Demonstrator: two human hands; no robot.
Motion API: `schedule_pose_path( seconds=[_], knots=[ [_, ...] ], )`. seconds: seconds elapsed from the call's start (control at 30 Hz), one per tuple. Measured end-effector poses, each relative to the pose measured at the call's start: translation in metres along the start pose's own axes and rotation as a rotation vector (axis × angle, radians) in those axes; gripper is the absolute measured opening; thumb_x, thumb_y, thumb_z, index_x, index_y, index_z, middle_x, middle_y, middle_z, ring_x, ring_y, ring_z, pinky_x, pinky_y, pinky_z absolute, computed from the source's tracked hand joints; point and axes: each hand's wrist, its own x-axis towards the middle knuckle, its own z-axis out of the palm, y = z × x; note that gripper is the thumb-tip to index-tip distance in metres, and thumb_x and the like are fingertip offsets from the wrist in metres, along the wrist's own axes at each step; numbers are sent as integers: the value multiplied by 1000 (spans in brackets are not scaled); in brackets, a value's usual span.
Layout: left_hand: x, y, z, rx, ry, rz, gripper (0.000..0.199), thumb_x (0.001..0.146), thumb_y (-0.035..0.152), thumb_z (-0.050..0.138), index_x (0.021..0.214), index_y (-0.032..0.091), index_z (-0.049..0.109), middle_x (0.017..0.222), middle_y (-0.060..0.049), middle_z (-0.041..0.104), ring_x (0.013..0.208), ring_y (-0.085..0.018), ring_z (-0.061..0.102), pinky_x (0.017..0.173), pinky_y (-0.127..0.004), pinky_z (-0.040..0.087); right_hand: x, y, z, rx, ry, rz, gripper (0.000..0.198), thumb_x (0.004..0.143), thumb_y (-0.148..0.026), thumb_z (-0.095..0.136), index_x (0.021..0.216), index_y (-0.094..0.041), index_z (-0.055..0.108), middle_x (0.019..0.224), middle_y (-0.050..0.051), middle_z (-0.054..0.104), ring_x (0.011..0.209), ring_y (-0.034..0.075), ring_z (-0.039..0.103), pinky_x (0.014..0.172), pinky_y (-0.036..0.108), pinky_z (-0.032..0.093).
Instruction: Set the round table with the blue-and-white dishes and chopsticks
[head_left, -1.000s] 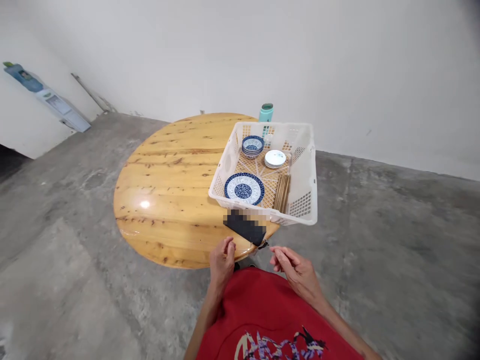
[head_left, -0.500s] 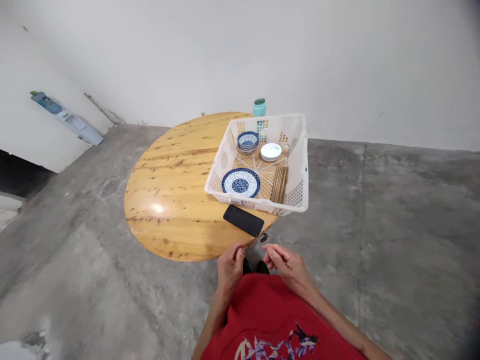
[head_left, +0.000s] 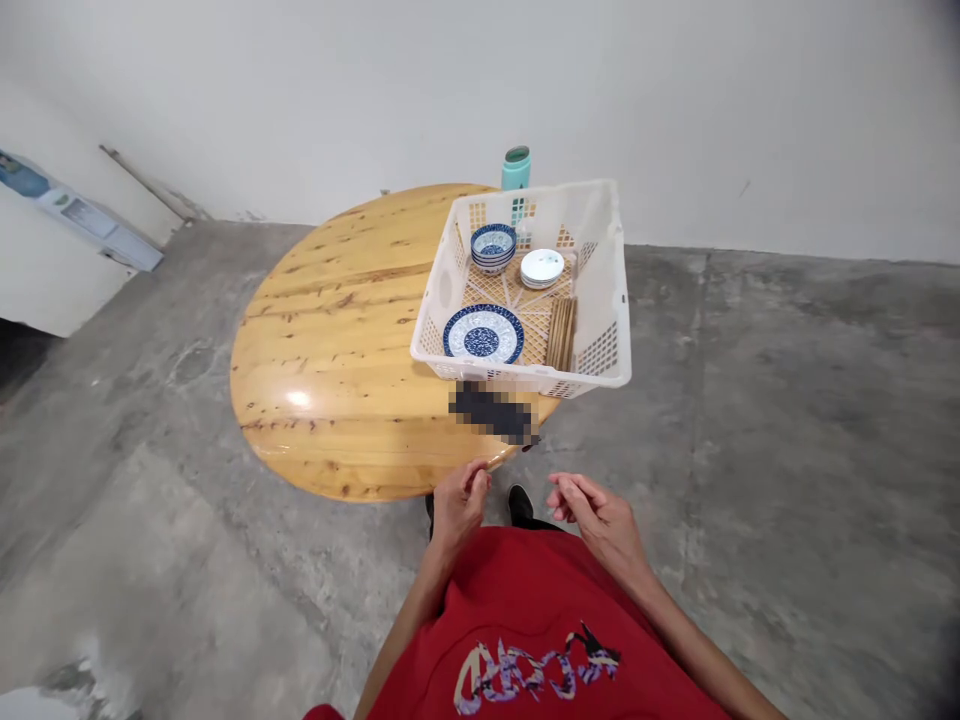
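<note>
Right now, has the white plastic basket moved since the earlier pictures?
No. Against the wooden table, the white plastic basket shows no visible shift: it still juts past the table's right edge. Only the camera view has changed.

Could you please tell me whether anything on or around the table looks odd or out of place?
One thing: the white plastic basket appears to jut past the right edge of the wooden table, so its support looks partial. The blue-and-white bowls inside look neatly stacked, and I see no spill.
</note>
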Motion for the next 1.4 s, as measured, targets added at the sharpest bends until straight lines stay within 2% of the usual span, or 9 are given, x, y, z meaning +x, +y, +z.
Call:
schedule_pose_path(
  seconds=[0.33,0.43,0.53,0.63,0.7,0.83,0.97,1.13,1.4],
  knots=[
    [11,-77,-115,-72,149,-76,37,94,43,50,108,17,73,92,-9,77,89,-21,73,86,-35,56,9,-37,105,5,54,9,64,80,-80,64,88,-17,71,65,4,67,49,15,59,49,27,51],
    [20,-93,-139,-80,144,-79,37,92,45,51,106,18,73,92,-8,77,89,-22,74,84,-35,57,20,-67,109,-84,103,-94,56,84,-74,64,88,-18,71,65,4,67,51,16,61,51,27,52],
    [31,-99,-152,-105,131,-62,37,91,46,53,106,19,72,89,-8,78,86,-22,75,83,-35,58,41,-106,87,-230,236,-240,43,89,-62,65,89,-19,72,67,2,68,54,15,61,54,25,53],
    [40,-98,-154,-121,125,-27,36,91,45,53,107,19,72,88,-7,78,87,-21,75,85,-34,58,81,-136,55,-350,365,-326,33,92,-50,63,89,-19,73,68,2,68,55,14,61,56,24,52],
    [44,-95,-152,-133,138,-15,35,92,45,53,107,20,72,88,-6,78,87,-20,75,85,-33,58,121,-144,37,-427,378,-280,29,93,-43,61,87,-17,72,70,4,70,57,15,62,55,23,50],
    [43,-92,-143,-178,222,-54,35,94,45,53,108,20,72,89,-6,78,87,-20,75,85,-33,59,209,-134,18,-722,247,-12,22,93,-25,61,74,-15,69,70,6,71,62,17,67,55,21,47],
    [39,-88,-134,-194,268,-121,38,94,48,54,108,18,73,88,-7,77,85,-20,75,83,-32,60,269,-108,20,-898,43,276,27,94,-26,63,70,-13,67,63,9,68,60,19,67,49,22,45],
    [45,-74,-123,-170,292,-129,39,95,47,52,108,17,74,88,-7,77,85,-19,74,82,-31,60,300,-81,28,-853,-104,400,26,93,-30,71,78,-10,69,59,9,66,53,18,64,38,21,38],
    [59,-59,-108,-96,257,-100,35,96,42,51,108,18,73,87,-6,77,84,-18,74,82,-30,59,318,-63,26,-808,-175,426,30,92,-36,74,78,-9,69,61,9,67,48,16,60,41,22,40]
  ],
)
